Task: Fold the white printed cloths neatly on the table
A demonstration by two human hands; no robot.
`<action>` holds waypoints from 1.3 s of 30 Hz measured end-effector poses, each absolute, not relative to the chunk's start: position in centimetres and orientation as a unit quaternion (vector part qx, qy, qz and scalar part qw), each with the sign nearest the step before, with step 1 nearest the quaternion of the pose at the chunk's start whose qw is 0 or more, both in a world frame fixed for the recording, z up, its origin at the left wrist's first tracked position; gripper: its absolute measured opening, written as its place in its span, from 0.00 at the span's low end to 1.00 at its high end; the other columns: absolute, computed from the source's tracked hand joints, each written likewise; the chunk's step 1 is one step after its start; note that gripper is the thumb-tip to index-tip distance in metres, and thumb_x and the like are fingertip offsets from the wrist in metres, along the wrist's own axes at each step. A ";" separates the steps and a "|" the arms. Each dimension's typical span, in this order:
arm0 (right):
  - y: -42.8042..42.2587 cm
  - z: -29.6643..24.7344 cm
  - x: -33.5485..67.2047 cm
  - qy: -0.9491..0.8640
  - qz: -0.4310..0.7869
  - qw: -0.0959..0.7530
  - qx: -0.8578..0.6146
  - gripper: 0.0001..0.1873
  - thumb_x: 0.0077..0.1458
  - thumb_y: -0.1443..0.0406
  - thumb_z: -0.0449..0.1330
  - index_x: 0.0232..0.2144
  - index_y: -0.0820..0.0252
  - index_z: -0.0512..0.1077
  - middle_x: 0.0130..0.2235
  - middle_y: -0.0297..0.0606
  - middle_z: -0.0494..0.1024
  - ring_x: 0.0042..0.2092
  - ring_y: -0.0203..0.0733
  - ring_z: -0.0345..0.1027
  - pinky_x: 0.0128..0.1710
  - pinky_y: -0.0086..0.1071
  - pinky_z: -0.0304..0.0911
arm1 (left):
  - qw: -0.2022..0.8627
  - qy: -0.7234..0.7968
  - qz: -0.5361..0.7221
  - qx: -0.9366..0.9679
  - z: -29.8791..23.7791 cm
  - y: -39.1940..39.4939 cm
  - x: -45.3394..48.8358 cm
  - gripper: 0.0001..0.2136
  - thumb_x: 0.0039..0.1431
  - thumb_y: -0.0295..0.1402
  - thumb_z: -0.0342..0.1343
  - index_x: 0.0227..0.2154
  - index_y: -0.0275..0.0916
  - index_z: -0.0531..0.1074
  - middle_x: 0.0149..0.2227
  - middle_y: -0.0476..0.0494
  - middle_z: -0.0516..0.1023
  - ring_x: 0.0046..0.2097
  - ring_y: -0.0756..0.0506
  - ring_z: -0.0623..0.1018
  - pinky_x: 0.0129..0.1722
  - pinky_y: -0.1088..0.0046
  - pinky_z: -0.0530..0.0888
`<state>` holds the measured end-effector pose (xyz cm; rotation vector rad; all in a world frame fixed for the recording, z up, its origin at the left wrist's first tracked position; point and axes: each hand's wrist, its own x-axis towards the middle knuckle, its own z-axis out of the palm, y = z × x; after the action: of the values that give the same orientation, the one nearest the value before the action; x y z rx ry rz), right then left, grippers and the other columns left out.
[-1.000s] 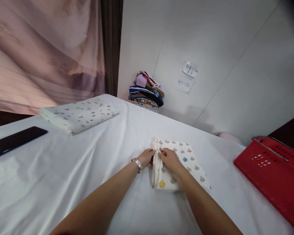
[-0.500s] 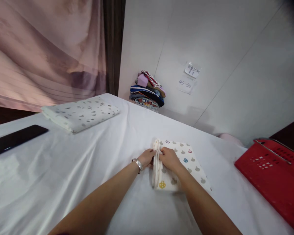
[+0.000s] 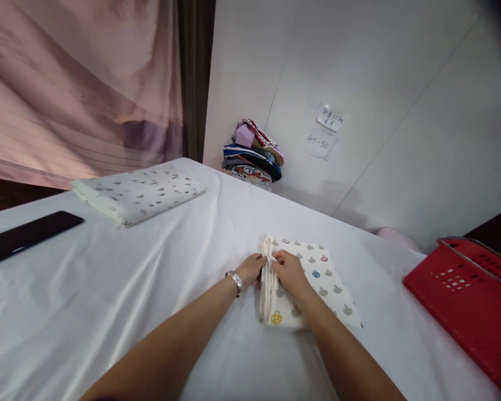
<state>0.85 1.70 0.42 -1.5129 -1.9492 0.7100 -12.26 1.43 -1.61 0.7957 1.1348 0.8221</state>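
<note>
A folded white cloth with small coloured animal prints (image 3: 317, 278) lies on the white-covered table (image 3: 129, 289). My left hand (image 3: 250, 269), with a silver watch at the wrist, presses against the cloth's layered left edge, fingers curled onto it. My right hand (image 3: 289, 269) lies on top of the cloth near the same edge, its fingers pinching the folded layers. Both hands meet at the far end of that edge.
A second folded cloth with grey prints (image 3: 137, 192) lies at the far left. A black flat object (image 3: 25, 234) lies at the left edge. A red plastic basket (image 3: 463, 295) stands at the right. A pile of coloured clothes (image 3: 253, 156) sits against the wall.
The hands stay on the cloth's left edge with almost no movement. The view has shifted slightly.
</note>
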 end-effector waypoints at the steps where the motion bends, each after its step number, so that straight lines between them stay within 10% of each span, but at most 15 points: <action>1: 1.6 0.4 0.8 -0.733 0.267 0.283 -0.558 0.10 0.48 0.66 0.51 0.31 0.59 0.71 0.23 0.30 0.71 0.25 0.34 0.61 0.27 0.26 0.56 | 0.694 0.507 0.368 0.356 -1.6 1.4 -12.3 0.12 0.58 0.34 0.45 0.43 0.39 0.65 0.29 0.45 0.74 0.25 0.47 0.72 0.24 0.71 0.71; 12: -2.6 1.1 -0.5 -0.817 0.126 0.262 -0.498 0.10 0.52 0.66 0.52 0.37 0.58 0.69 0.36 0.38 0.69 0.38 0.40 0.62 0.39 0.33 0.59 | 0.698 0.493 0.379 0.355 -1.7 1.5 -12.6 0.19 0.51 0.51 0.52 0.32 0.37 0.67 0.20 0.52 0.68 0.21 0.51 0.67 0.21 0.76 0.65; 24: -9.6 -0.5 0.3 -0.905 0.040 0.160 -0.392 0.13 0.54 0.60 0.53 0.38 0.61 0.70 0.59 0.45 0.57 0.62 0.55 0.39 0.58 0.50 0.44 | 0.650 0.521 0.385 0.396 -2.3 1.6 -12.3 0.17 0.48 0.38 0.57 0.41 0.35 0.68 0.27 0.47 0.76 0.28 0.48 0.74 0.24 0.77 0.68; 32: -6.2 -0.4 11.4 -0.752 0.070 0.318 -0.573 0.19 0.55 0.61 0.51 0.49 0.56 0.66 0.60 0.41 0.58 0.61 0.47 0.48 0.58 0.46 0.48 | 0.639 0.533 0.366 0.417 -1.4 1.1 -12.4 0.16 0.53 0.37 0.54 0.43 0.37 0.69 0.37 0.42 0.78 0.34 0.44 0.77 0.26 0.74 0.71; 39: -0.5 -0.6 18.3 -0.480 0.340 0.310 -0.747 0.36 0.49 0.54 0.56 0.58 0.60 0.54 0.52 0.45 0.67 0.50 0.45 0.65 0.50 0.38 0.60 | 0.631 0.530 0.372 0.427 -1.4 1.0 -12.5 0.16 0.53 0.38 0.54 0.44 0.38 0.69 0.37 0.43 0.79 0.38 0.43 0.77 0.30 0.73 0.73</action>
<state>18.27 -0.47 -0.62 -1.9740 -1.2671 0.8974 -12.51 1.01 -1.37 0.9769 1.2142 0.8518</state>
